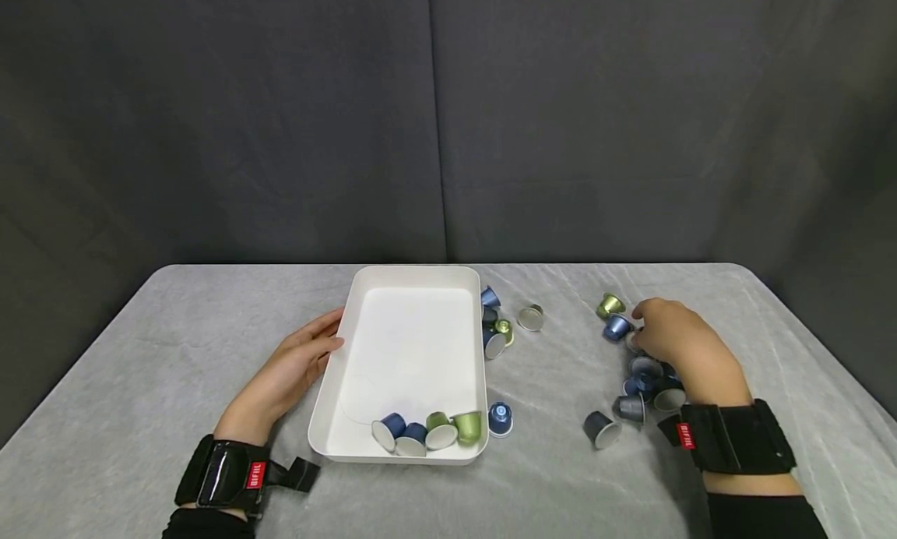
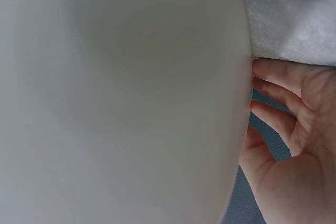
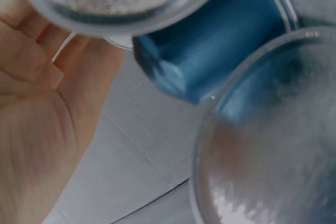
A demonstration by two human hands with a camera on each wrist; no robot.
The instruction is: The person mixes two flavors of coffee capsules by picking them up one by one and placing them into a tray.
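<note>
Head view, one table (image 1: 175, 383) under grey cloth, dark backdrop behind. Item: white tray (image 1: 409, 344), rectangular, set mid-table; four capsules (image 1: 427, 432) lie along its near wall, two blue, two green. Item: small group of capsules (image 1: 495, 329) just outside the tray's right wall, one blue capsule (image 1: 501, 418) beside its near right corner, one grey capsule (image 1: 530, 318) a little apart. Item: loose cluster of capsules (image 1: 641, 391) at right, blue and grey, with a green capsule (image 1: 610, 304) and a blue capsule (image 1: 617, 328) at its far edge. Left hand (image 1: 297, 364): laid flat on the cloth, fingers straight, tips touching the tray's left wall; the left wrist view confirms fingertips (image 2: 260, 85) against the white side, nothing gripped. Right hand (image 1: 683, 344): palm down over the far part of the cluster, fingers curled toward a capsule hidden beneath them; whether they have closed on it cannot be told, and the right wrist view shows only blurred capsule bodies close to the palm. Step in hand, by judgement: gathering a capsule from the right-hand cluster while the tray is steadied. Next move would call for a firm pinch on one capsule, a lift free of its neighbours, and a carry leftward over the tray's right wall.
</note>
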